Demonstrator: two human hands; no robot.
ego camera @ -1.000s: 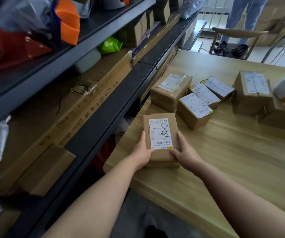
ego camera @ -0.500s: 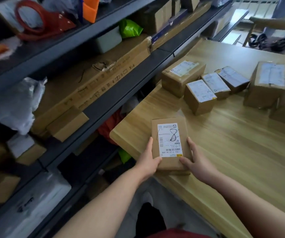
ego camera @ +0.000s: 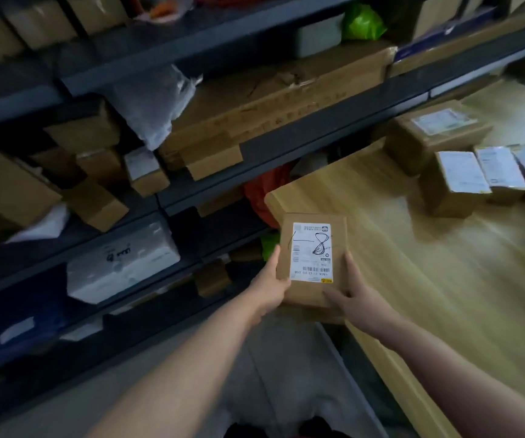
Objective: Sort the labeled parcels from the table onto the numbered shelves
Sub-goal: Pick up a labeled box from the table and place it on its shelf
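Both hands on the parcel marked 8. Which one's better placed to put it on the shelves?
Left, probably. The left hand grips the parcel by its shelf-side edge, and the shelves stand on that side; the right hand holds the edge nearer the table.

A handwritten dash and a large "8" in black marker can be read on the white label (ego camera: pixel 311 248) stuck on top of the near parcel (ego camera: pixel 313 295). Under the figure a barcode is printed. Below it runs a line of small characters, set upside down to the viewer and too fine to be read with certainty. Printed characters along the front edge of the long flat carton (ego camera: pixel 273 112) on the far shelf are blurred past reading. Dark scrawled marks on the white box (ego camera: pixel 122 263), on the lower shelf at left, cannot be made out. The labels on the large parcel (ego camera: pixel 438 134) and the smaller parcels (ego camera: pixel 454 184) at far right are also illegible.
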